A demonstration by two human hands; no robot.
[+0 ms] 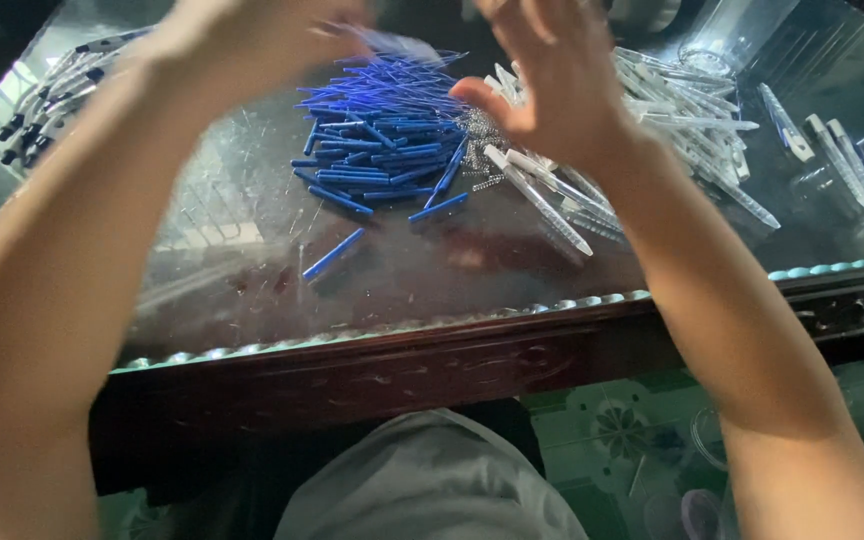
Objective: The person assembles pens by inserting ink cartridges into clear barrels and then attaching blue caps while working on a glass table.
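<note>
Right hand (552, 75) up, fingers spread, gripping nothing; left hand (242, 40) blurred — cannot tell its grip. Beneath them on the glass desk (252, 290), a heap of blue tubes (382, 130), too many to count, pointing every way. One stray blue tube (333, 254) lies diagonal below the heap — clear barrels (672, 110) to its right.

Left hand (242, 40) blurred, right hand (552, 75) open, above blue pen refills (382, 130), glass table (252, 260)

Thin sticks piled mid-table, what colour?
Bright blue: the thin sticks lie heaped on the glass table top, clearest in the head view.
</note>
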